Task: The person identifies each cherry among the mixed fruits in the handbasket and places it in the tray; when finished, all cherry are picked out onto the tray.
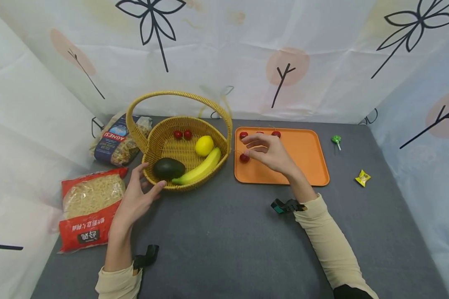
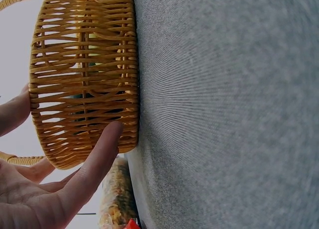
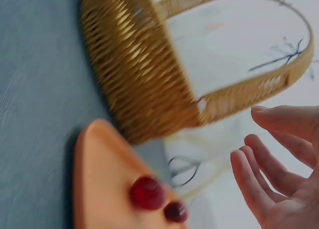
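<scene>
My left hand (image 1: 136,203) rests against the front-left side of a yellow woven basket (image 1: 188,187), fingers spread. In the left wrist view one extended finger (image 2: 102,152) touches the basket's wall, with the thumb near the rim. Inside the basket are two cherries (image 1: 182,134), a lemon (image 1: 204,145), a banana (image 1: 200,169) and an avocado (image 1: 168,168). My right hand (image 1: 267,153) hovers over the left part of an orange tray (image 1: 303,155), thumb and fingers apart and nothing between them. Beneath its fingertips a cherry (image 1: 244,158) lies on the tray; several more line its back edge.
Left of the basket lie a pasta bag with a blue label (image 1: 114,139) and a red noodle bag (image 1: 91,211). On the right are a green lollipop (image 1: 336,140) and a yellow wrapped candy (image 1: 363,178). Patterned cloth (image 1: 224,54) walls the table's back and sides.
</scene>
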`<state>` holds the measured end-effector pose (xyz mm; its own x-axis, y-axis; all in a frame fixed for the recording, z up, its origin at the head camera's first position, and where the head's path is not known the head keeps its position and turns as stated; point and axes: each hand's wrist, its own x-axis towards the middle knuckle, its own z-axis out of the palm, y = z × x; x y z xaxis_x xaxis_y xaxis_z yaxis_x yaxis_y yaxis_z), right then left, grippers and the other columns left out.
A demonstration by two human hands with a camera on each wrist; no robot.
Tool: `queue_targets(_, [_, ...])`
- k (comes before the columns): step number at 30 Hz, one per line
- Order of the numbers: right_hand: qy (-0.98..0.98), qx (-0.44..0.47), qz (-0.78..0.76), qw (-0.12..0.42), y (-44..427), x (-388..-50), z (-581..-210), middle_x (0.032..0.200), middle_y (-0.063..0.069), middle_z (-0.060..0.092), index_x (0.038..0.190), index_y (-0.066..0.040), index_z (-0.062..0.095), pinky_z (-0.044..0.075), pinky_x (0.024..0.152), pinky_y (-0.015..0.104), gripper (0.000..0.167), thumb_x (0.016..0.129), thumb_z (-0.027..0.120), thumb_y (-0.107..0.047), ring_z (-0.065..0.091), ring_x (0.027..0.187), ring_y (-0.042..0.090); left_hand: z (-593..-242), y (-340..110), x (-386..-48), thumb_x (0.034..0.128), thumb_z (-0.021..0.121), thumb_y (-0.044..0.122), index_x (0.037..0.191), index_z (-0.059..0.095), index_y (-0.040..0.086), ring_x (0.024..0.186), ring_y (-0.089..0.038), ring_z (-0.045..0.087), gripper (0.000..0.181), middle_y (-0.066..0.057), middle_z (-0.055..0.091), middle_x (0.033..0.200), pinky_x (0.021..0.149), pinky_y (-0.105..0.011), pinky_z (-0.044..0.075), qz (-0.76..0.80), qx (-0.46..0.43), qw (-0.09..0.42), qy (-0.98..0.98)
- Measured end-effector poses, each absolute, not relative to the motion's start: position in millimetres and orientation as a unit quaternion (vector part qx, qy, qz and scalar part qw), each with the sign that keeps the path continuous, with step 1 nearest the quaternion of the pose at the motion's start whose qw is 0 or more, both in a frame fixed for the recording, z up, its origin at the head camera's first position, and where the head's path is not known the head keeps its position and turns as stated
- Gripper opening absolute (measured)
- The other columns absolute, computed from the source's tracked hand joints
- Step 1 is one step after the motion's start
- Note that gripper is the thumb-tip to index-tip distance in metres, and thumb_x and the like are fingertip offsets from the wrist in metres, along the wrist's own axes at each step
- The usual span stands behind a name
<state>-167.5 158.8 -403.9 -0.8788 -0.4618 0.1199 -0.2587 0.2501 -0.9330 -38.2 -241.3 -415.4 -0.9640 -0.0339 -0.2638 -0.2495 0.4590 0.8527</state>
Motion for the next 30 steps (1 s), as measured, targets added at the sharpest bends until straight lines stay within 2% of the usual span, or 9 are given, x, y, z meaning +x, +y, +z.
queue_targets(3, [0.770, -0.242, -0.586, 0.075, 155.6, -159.9, -393.0, 0.136, 0.024, 0.070, 0.132, 0.003, 0.070, 0.063, 0.102, 0.027, 0.033, 0.099, 0.076, -0.002, 0.072, 0.120, 0.029, -415.1, -240.8, -38.9, 0.1050, 0.072, 0.042, 0.174, 0.004, 0.013, 0.154, -0.052, 0.045, 0.101, -0.030, 0.020, 0.176, 0.093, -0.034, 0.068, 0.512, -0.084, 0.104, 0.848])
queue_targets(6, [0.755, -0.259, -0.600, 0.062, 151.3, -150.8, -382.4, 0.134, 0.023, 0.070, 0.131, 0.005, 0.070, 0.064, 0.099, 0.023, 0.033, 0.099, 0.076, 0.001, 0.073, 0.113, 0.014, -415.0, -240.6, -39.1, 0.1050, 0.072, 0.041, 0.174, 0.004, 0.013, 0.153, -0.052, 0.046, 0.100, -0.030, 0.020, 0.176, 0.093, -0.033, 0.068, 0.512, -0.084, 0.103, 0.849])
queue_targets(11, [0.722, -0.300, -0.621, 0.056, 137.7, -135.6, -363.5, 0.124, 0.020, 0.072, 0.127, 0.005, 0.071, 0.067, 0.093, 0.030, 0.031, 0.097, 0.076, 0.004, 0.074, 0.110, 0.019, -414.8, -240.7, -39.4, 0.1048, 0.072, 0.041, 0.174, 0.005, 0.014, 0.153, -0.052, 0.047, 0.101, -0.030, 0.020, 0.176, 0.092, -0.033, 0.068, 0.511, -0.085, 0.102, 0.849])
queue_targets(17, [0.706, -0.343, -0.615, 0.072, 104.9, -131.3, -352.6, 0.121, 0.015, 0.074, 0.126, 0.003, 0.071, 0.066, 0.100, 0.034, 0.030, 0.097, 0.076, 0.003, 0.073, 0.112, 0.023, -414.8, -241.2, -39.4, 0.1049, 0.072, 0.041, 0.174, 0.004, 0.014, 0.154, -0.053, 0.045, 0.101, -0.029, 0.017, 0.177, 0.093, -0.033, 0.068, 0.511, -0.084, 0.104, 0.849])
queue_targets(22, [0.711, -0.351, -0.602, 0.096, 71.7, -139.1, -355.5, 0.124, 0.016, 0.074, 0.128, -0.001, 0.072, 0.064, 0.103, 0.037, 0.030, 0.098, 0.076, 0.000, 0.073, 0.116, 0.025, -416.2, -241.2, -39.7, 0.1044, 0.072, 0.042, 0.174, 0.004, 0.014, 0.154, -0.053, 0.044, 0.102, -0.029, 0.015, 0.178, 0.093, -0.032, 0.068, 0.511, -0.085, 0.106, 0.849])
queue_targets(27, [0.714, -0.351, -0.593, 0.123, 37.7, -155.2, -365.1, 0.129, 0.018, 0.072, 0.130, 0.003, 0.070, 0.063, 0.107, 0.042, 0.033, 0.099, 0.077, -0.003, 0.073, 0.120, 0.033, -417.6, -241.8, -40.1, 0.1039, 0.072, 0.044, 0.174, 0.003, 0.014, 0.154, -0.053, 0.044, 0.103, -0.029, 0.017, 0.177, 0.094, -0.033, 0.068, 0.512, -0.086, 0.109, 0.848])
queue_targets(30, [0.728, -0.342, -0.579, 0.131, 18.1, -168.6, -374.4, 0.130, 0.016, 0.072, 0.130, 0.002, 0.069, 0.063, 0.107, 0.042, 0.033, 0.099, 0.078, -0.007, 0.073, 0.118, 0.031, -417.4, -241.8, -40.0, 0.1038, 0.072, 0.045, 0.174, 0.003, 0.015, 0.154, -0.053, 0.044, 0.103, -0.029, 0.017, 0.177, 0.095, -0.035, 0.068, 0.512, -0.087, 0.111, 0.847])
